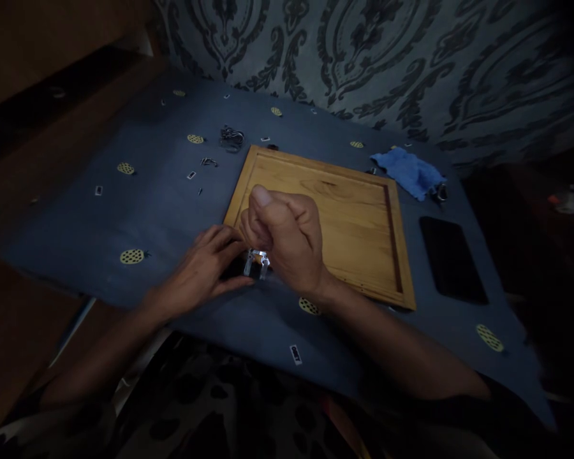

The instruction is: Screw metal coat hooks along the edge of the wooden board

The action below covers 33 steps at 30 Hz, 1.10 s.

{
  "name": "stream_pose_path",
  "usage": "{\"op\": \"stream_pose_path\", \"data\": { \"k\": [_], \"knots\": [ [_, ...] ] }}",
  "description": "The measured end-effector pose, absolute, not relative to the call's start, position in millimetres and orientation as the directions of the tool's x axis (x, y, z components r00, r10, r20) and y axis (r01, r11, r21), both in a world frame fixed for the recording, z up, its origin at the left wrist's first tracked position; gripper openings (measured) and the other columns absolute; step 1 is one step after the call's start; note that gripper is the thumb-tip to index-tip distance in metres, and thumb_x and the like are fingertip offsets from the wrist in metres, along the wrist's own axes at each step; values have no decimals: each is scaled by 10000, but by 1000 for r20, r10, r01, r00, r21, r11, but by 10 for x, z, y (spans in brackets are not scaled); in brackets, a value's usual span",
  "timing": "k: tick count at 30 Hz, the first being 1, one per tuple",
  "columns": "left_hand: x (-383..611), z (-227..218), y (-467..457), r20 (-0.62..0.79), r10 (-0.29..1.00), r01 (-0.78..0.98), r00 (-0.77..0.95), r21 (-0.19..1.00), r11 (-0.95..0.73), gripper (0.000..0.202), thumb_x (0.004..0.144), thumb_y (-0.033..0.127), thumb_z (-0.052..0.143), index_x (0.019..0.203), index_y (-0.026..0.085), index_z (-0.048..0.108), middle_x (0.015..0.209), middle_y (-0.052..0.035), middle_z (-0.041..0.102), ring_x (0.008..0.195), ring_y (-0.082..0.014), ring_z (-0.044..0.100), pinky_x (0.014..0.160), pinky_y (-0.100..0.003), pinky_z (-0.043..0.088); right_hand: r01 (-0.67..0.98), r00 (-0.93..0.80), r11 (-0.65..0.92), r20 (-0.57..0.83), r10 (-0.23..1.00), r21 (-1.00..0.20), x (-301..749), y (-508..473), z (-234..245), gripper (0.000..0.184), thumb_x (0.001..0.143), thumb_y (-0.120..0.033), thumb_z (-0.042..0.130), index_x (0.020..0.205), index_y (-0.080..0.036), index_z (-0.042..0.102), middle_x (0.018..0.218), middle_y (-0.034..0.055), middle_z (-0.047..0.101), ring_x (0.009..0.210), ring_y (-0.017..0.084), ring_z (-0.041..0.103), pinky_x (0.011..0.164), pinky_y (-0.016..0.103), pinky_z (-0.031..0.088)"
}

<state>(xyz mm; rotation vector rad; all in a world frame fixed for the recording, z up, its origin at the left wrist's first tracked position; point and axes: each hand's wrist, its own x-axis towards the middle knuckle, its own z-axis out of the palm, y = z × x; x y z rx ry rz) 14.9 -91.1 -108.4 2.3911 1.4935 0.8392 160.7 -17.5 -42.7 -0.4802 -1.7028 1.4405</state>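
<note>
A shiny metal hinge (257,261) sits at the near left corner of a framed wooden panel (358,210). My left hand (203,261) grips around it from the left, fingertips on the panel's corner and thumb low beside the metal. Just above the hinge, my right hand (289,236) is closed in a tight fist, thumb uppermost. Whatever that fist holds is hidden by the fingers.
Beyond the panel's left edge lie a small clear bag of metal parts (231,138), a loose metal piece (209,162) and a screw (199,191). A blue cloth (409,171) and a black phone-like slab (452,258) are to the right. The patterned blue bedspread (162,217) lies underneath.
</note>
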Motion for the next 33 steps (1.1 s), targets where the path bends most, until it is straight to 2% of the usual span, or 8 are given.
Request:
{"op": "stream_pose_path", "data": {
  "k": [5,13,19,23,27,33],
  "knots": [
    [157,-1083,-912,365,872,772,325,430,-468,497,982,592,523,1233,175,626,1221,-123,645,1150,-310,588,1044,-554,504,-402,-621,139,381,685,-905,1606,-141,-419,576,1005,-507,591,561,-237,341,554,-57,282,488,104,271,487,300,246],
    [150,-1081,-915,344,885,760,314,467,-451,489,975,602,537,1242,201,618,1219,-105,642,1176,-299,579,1035,-531,514,-399,-642,115,366,673,-910,1589,-145,-418,578,992,-480,617,541,-226,358,528,-63,311,474,91,284,490,296,244],
    [150,-1079,-905,351,882,774,314,443,-452,495,952,593,586,1217,177,622,1208,-120,643,1135,-287,584,969,-486,545,-474,-464,133,375,802,-871,1729,-176,-82,523,955,-313,609,499,-243,362,469,-56,270,424,105,274,462,312,268],
    [155,-1081,-904,357,878,779,319,429,-457,489,952,580,593,1226,176,609,1217,-121,634,1152,-285,583,970,-474,547,-357,-414,165,314,854,-919,1840,-148,65,586,952,-481,610,501,-250,314,455,-43,264,404,107,268,426,319,271],
    [161,-1083,-908,351,883,791,311,420,-446,494,959,581,578,1248,182,600,1224,-124,632,1166,-294,587,966,-484,552,-450,-435,127,342,833,-884,1860,-132,-78,641,930,-552,647,481,-234,319,428,-70,229,379,73,207,411,291,233],
    [151,-1097,-909,355,883,786,306,429,-445,493,945,578,605,1244,185,604,1225,-122,630,1162,-299,586,990,-503,540,-473,-392,108,319,863,-874,1893,-161,-173,676,915,-626,657,480,-230,325,424,-85,238,375,61,190,405,269,205]
  ]
}}
